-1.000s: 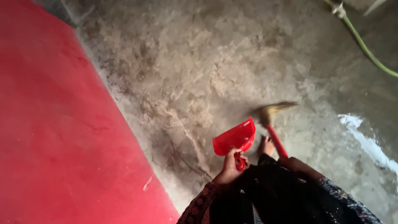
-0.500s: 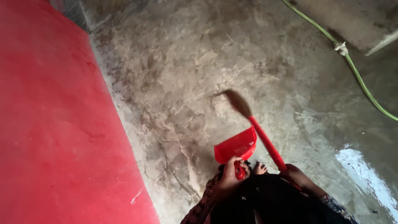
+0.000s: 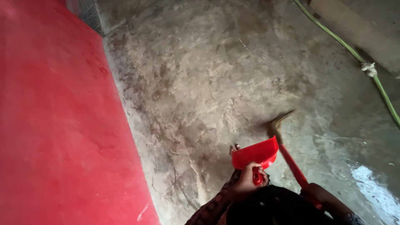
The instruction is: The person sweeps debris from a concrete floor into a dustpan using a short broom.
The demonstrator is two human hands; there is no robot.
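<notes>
Red dustpan (image 3: 255, 154) sits gripped by its handle in the left hand (image 3: 248, 180), above the concrete floor (image 3: 200, 83). Right hand (image 3: 318, 196) closes around the red-handled broom (image 3: 287, 156), bristles touching floor beside the pan.

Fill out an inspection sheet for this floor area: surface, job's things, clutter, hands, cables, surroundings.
Surface: bare concrete floor, stained and dusty, with a wet shiny patch at lower right.
Job's things: red dustpan held off the floor; broom with red handle, bristles blurred, low over the floor beside the pan.
Clutter: nothing seen beyond dust and a few straws.
Hands: left hand grips the dustpan handle; right hand holds the broom handle.
Cables: green hose crossing the upper right, with a white rag knotted on it.
Surroundings: red carpet along the left; a bare toe shows by the pan.
</notes>
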